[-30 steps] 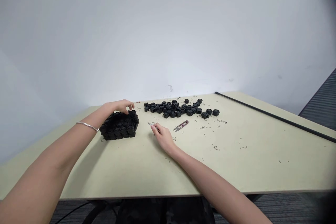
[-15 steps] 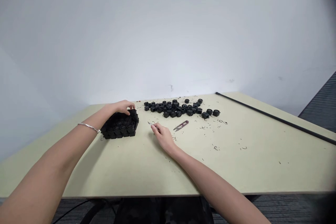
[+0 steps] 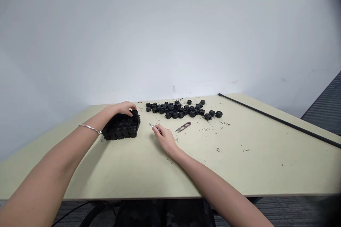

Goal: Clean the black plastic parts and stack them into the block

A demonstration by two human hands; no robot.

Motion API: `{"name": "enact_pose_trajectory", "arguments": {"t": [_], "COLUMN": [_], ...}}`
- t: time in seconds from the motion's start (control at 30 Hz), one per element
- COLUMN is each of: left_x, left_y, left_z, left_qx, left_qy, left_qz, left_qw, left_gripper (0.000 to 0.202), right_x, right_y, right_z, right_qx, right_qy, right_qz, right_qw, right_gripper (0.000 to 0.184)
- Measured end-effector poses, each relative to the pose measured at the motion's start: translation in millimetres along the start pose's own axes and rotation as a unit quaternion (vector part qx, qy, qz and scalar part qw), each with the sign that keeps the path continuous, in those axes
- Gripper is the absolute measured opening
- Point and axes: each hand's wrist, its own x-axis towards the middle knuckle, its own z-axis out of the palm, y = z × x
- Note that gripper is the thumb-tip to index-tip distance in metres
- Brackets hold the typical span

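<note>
A block of stacked black plastic parts (image 3: 121,132), with round openings on their faces, stands at the left of the table. Bent over its far right top corner is my left hand (image 3: 125,107), thumb and fingers closed on one of the black parts there; the fingertips are partly hidden. My right hand (image 3: 165,138) rests on the table to the right of the block. It grips a craft knife (image 3: 152,125) whose small blade points up and left, apart from the block. Thread snips (image 3: 183,127) lie just right of that hand.
Many loose black parts (image 3: 176,109) lie scattered toward the wall. Thin black trimmings (image 3: 218,149) litter the tabletop (image 3: 128,173). A long black rod (image 3: 277,120) lies slanting along the right side. The wall (image 3: 170,35) borders the table's far edge.
Both hands keep their places and grips. The whole view has shifted very slightly.
</note>
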Motion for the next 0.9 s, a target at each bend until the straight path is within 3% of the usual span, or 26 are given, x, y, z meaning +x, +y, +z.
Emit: {"name": "enact_pose_trajectory", "arguments": {"t": [0.73, 0.9], "left_x": [-3.9, -3.6], "left_y": [3.3, 5.1], "left_z": [-3.8, -6.0], "left_qx": [0.001, -0.008], "left_qy": [-0.011, -0.031], "left_qz": [-0.005, -0.003], "left_qw": [1.000, 0.999], "left_gripper": [0.045, 0.060], "right_x": [-1.0, -0.8], "right_y": [-2.4, -1.1], "right_z": [-0.1, 0.5], "right_qx": [-0.010, -0.012], "right_qy": [-0.015, -0.014], "right_qz": [-0.001, -0.002], "right_qw": [1.000, 1.000], "right_gripper": [0.034, 0.034]}}
